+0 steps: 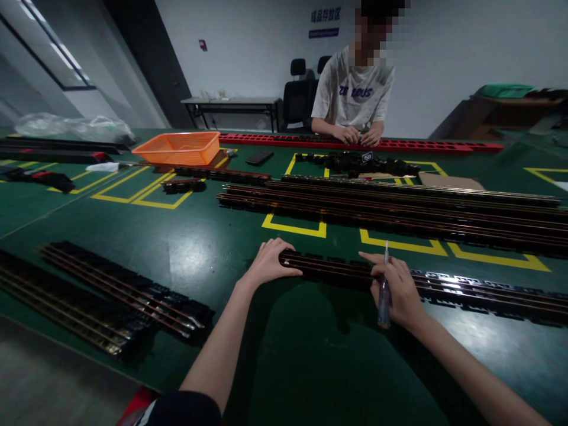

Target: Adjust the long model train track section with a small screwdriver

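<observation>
A long black strip with copper-coloured rods [332, 267] lies across the green table in front of me. My left hand [271, 260] grips its left end, thumb on the near side and fingers on the far side. Over the middle of the strip is my right hand [396, 288], closed round a screwdriver with a clear handle [384, 302]. The screwdriver stands nearly upright, its thin tip pointing away from me, and my right index finger stretches left above the strip.
Similar strips lie at the left [124, 284], and a long stack [390, 207] runs behind my hands. Farther back are an orange basket [177, 149], a phone [260, 158] and a red rack [426, 145]. A person [355, 94] works across the table.
</observation>
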{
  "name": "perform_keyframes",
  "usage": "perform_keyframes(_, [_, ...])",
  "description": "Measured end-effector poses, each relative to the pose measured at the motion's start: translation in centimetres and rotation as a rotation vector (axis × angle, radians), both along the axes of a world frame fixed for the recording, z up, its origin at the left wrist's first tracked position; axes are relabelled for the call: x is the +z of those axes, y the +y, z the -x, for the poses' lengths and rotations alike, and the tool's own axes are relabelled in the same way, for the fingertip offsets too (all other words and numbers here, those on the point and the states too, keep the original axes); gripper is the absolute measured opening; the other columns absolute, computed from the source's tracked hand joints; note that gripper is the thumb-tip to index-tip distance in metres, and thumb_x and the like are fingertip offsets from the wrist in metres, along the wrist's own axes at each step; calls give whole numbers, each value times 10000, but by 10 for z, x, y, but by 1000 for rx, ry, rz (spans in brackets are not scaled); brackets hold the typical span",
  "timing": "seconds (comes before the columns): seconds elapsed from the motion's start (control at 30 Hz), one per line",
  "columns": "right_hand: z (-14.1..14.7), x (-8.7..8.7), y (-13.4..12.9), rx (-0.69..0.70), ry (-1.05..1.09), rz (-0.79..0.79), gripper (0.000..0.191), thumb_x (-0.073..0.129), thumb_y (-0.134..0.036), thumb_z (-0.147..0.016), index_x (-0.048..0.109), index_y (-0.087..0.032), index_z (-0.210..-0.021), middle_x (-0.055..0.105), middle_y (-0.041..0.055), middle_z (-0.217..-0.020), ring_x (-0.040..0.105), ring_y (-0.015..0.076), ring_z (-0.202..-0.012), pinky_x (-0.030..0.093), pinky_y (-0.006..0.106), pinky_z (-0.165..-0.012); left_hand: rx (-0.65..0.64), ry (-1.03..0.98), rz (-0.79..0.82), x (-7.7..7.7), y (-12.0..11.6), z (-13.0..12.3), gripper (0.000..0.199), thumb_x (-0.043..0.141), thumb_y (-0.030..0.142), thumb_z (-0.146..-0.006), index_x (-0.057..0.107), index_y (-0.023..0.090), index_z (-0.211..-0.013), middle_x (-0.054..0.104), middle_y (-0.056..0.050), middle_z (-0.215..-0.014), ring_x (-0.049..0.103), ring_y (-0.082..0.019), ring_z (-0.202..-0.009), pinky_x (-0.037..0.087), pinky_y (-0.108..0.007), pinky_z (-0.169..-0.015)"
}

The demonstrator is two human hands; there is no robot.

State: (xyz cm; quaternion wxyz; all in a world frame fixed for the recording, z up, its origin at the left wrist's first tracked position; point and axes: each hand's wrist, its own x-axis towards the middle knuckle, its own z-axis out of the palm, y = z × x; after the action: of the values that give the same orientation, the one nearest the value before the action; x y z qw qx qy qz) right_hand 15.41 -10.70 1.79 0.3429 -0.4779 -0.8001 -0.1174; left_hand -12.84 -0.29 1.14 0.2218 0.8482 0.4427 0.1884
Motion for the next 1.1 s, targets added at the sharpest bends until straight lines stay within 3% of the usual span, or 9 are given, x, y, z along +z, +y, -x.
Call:
perform_keyframes(0.23, [18,23,14,44,258,171,117,411,-184,-886,471,-225,-977,645,94,-1117,616,226,-960,487,427,-805,-7,-3,-27,-3,1,1,493,699,532,-646,578,235,-1020,580,-13,-1021,509,-205,-957,363,-349,-826])
perform_keyframes(0.33, [29,41,28,72,366,263,177,405,-250,-903,501,-224,-1050,645,84,-1098,634,210,-938,494,394,-801,-4,6,-44,-4,2,1,486,708,524,-637,581,240,-1010,585,-11,-1013,512,-210,-960,364,-351,-819])
perform_keyframes(0.43, [40,59,40,151,453,405,263,402,-342,-908,523,-205,-1097,680,67,-943,651,188,-827,503,339,-742,-2,27,-41,-4,3,0,492,717,526,-625,584,242,-1004,591,-12,-987,516,-212,-943,363,-355,-808])
perform_keyframes(0.53, [51,67,49,193,459,574,323,419,-411,-899,582,-202,-1083,683,61,-924,643,189,-820,495,315,-711,-7,27,-41,-3,3,0,482,715,524,-627,584,243,-996,595,-11,-969,522,-208,-920,361,-355,-798])
perform_keyframes(0.63, [59,66,62,200,509,638,339,454,-455,-873,641,-201,-998,665,56,-909,624,186,-826,487,311,-724,-19,6,-68,-4,3,0,480,715,514,-633,576,237,-999,598,-14,-985,527,-209,-932,363,-352,-802])
perform_keyframes(0.77, [66,54,86,206,653,705,359,434,-438,-869,648,-166,-771,613,29,-693,576,142,-651,469,288,-655,-6,11,-71,-5,2,0,506,722,524,-609,581,226,-992,594,-12,-980,527,-214,-940,373,-350,-803])
perform_keyframes(0.87, [71,45,96,252,812,766,235,468,-351,-849,586,-175,-747,554,-14,-592,548,125,-594,468,289,-658,5,16,-72,-4,2,-1,498,717,516,-614,583,224,-994,588,-11,-993,527,-210,-936,377,-349,-806])
perform_keyframes(0.97, [76,37,97,295,895,863,109,517,-282,-818,517,-190,-760,568,-29,-612,574,124,-618,484,304,-693,6,9,-69,-3,2,-1,485,711,508,-624,583,229,-1000,589,-11,-991,523,-209,-935,378,-346,-798])
perform_keyframes(1.1, [78,34,95,326,918,914,115,531,-283,-819,491,-195,-756,592,-21,-649,598,126,-655,499,320,-713,12,4,-76,-3,2,-1,494,704,502,-636,580,211,-1016,578,-24,-998,512,-208,-929,383,-347,-787])
